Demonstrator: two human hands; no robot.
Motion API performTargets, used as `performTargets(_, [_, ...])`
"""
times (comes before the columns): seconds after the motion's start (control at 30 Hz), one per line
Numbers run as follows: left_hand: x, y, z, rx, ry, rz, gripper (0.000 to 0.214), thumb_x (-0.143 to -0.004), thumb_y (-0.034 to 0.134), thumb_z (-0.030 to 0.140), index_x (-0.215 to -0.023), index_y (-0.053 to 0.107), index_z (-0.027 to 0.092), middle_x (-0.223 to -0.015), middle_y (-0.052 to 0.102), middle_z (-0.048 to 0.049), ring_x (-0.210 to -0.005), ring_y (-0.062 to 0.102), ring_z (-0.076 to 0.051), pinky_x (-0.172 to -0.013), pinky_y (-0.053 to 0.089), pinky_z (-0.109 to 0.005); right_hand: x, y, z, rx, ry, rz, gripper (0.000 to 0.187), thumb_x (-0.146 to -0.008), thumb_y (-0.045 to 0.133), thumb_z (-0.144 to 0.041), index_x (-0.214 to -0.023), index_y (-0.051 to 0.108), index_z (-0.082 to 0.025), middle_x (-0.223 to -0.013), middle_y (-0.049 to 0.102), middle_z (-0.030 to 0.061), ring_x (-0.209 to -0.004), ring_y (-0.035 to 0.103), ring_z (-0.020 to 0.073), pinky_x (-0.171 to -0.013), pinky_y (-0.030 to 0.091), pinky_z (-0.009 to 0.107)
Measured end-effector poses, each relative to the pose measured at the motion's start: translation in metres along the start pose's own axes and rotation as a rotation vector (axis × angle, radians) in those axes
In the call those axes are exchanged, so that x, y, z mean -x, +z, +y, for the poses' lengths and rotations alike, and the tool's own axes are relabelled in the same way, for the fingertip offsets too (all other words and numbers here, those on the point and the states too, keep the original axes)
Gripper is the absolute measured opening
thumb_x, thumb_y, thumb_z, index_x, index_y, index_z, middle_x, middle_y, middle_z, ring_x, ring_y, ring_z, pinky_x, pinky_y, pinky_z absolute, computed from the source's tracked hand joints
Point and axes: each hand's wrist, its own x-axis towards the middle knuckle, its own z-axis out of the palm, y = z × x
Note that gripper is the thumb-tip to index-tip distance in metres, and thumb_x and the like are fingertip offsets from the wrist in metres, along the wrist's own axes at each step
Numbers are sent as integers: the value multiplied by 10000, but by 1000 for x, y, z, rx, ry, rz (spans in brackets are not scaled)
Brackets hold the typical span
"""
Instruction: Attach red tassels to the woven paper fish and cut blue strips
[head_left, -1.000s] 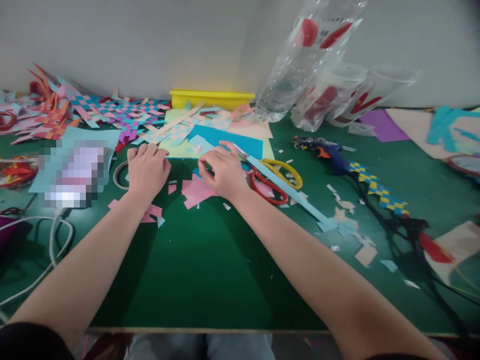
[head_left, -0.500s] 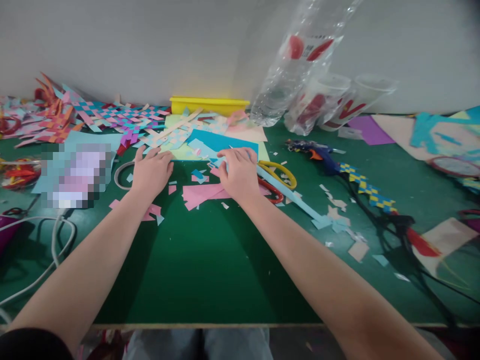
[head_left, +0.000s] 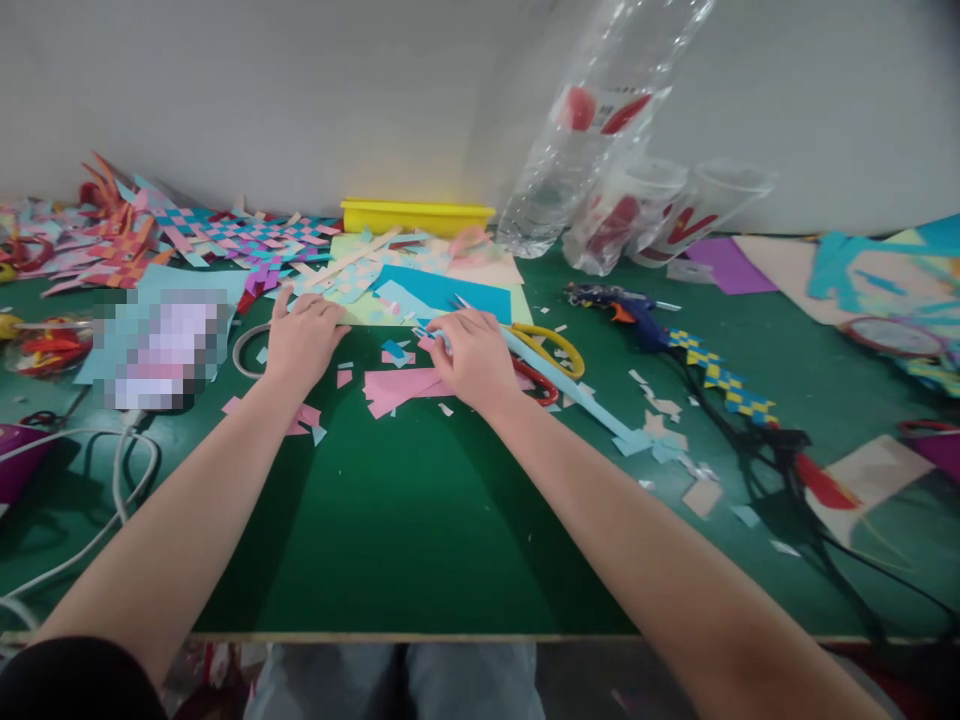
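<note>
My left hand lies low over the table with its fingers spread, at the left front edge of a pale yellow-green paper sheet. A grey ring sits partly hidden beside it. My right hand rests over small paper scraps, its fingers loosely bent and its thumb apart; no held thing shows. Under and beside it are a yellow scissor handle and a red handle, with a thin blade tip beyond the fingers. Pink strips and a blue sheet lie close by.
Woven paper strips pile up at the back left, near a yellow holder. A blurred-out phone with a white cable lies left. Plastic-wrapped cups lean on the wall. A dark blue glue gun and its cord lie right.
My right hand has shifted slightly left and down, and thin blade tips now show above its fingers. My left hand stays nearly in place. The whole view has shifted a little.
</note>
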Motion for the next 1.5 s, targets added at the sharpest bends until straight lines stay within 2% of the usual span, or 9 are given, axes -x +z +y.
performTargets(0.23, [-1, 7, -6, 57, -36, -24, 254, -922, 453, 286, -870, 701, 287, -863, 734, -20, -1043, 593, -262, -1102, 229, -568, -1, -6, 3, 33, -87, 19, 209, -850, 421, -150, -781, 605, -222, -784, 698, 43, -843, 614, 232, -858, 396, 414])
performTargets(0.4, [0, 5, -6, 18, -22, -7, 274, -916, 440, 268, -818, 696, 273, -777, 717, -20, -981, 609, -257, -1091, 248, -563, -1, -20, 30, 189, 37, 171, 239, -854, 381, -123, -819, 595, -222, -766, 673, 43, -835, 576, 245, -831, 351, 429])
performTargets(0.6, [-1, 3, -5, -30, -15, 23, 269, -919, 431, 262, -835, 686, 260, -810, 722, -33, -969, 625, -259, -1064, 285, -557, 0, -27, 41, 205, 115, 174, 220, -834, 376, -121, -762, 551, -233, -722, 626, 33, -765, 546, 234, -814, 352, 416])
performTargets(0.73, [0, -7, 9, -8, 83, 23, 257, -925, 436, 274, -1003, 679, 243, -1042, 715, -56, -1028, 627, -260, -1080, 284, -543, 1, -32, 35, 152, 110, 122, 200, -848, 386, -150, -802, 565, -224, -754, 648, 50, -782, 572, 238, -780, 383, 401])
performTargets(0.83, [5, -19, 32, 41, 194, -23, 301, -955, 406, 301, -1040, 678, 206, -1070, 712, -67, -1027, 637, -247, -1081, 306, -510, 3, -37, 32, 164, 124, 58, 198, -843, 392, -151, -835, 580, -213, -772, 649, 70, -800, 581, 251, -773, 403, 413])
performTargets(0.97, [14, -28, 66, 118, 345, -87, 284, -949, 453, 334, -1087, 658, 193, -1109, 701, -54, -1036, 641, -234, -1088, 310, -498, 9, -43, 38, 204, 257, -10, 150, -823, 469, -209, -914, 586, -185, -927, 639, 128, -919, 569, 302, -797, 444, 458])
performTargets(1.07, [18, -29, 81, 148, 441, -120, 284, -940, 483, 329, -1130, 636, 183, -1170, 680, -63, -1081, 624, -237, -1092, 312, -501, 18, -48, 50, 227, 379, -103, 287, -800, 569, -325, -1029, 574, -151, -1049, 607, 174, -998, 555, 342, -792, 476, 488])
performTargets(1.27, [18, -27, 83, 147, 421, -137, 292, -970, 414, 263, -1072, 673, 174, -1131, 699, -67, -1055, 644, -220, -1097, 326, -492, 28, -62, 70, 226, 490, -379, 535, -719, 634, -562, -1031, 640, -127, -955, 645, 160, -868, 613, 326, -701, 507, 463])
performTargets(1.5, [18, -25, 80, 131, 411, -123, 300, -967, 403, 228, -1031, 694, 194, -1140, 700, -55, -1055, 646, -218, -1082, 349, -487, 24, -67, 71, 91, 569, -319, 452, -649, 726, -468, -980, 671, -164, -1017, 665, 128, -885, 630, 299, -757, 502, 437])
